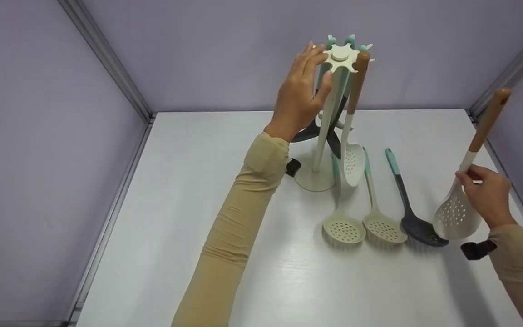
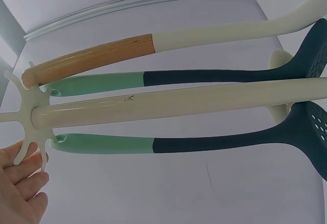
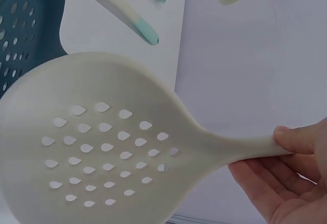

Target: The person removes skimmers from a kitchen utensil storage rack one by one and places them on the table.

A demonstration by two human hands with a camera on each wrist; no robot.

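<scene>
A large cream plastic skimmer with teardrop-shaped holes [image 3: 102,147] fills most of the view, its round head to the left and its neck running off to the right. The right hand [image 3: 286,178] pinches that neck, thumb on top and fingers curled beneath. Behind the head, at far left, sits a dark blue perforated spoon head [image 3: 25,35]. Further back a cream handle with a mint-green tip [image 3: 145,29] lies on the white tabletop [image 3: 245,65].
</scene>
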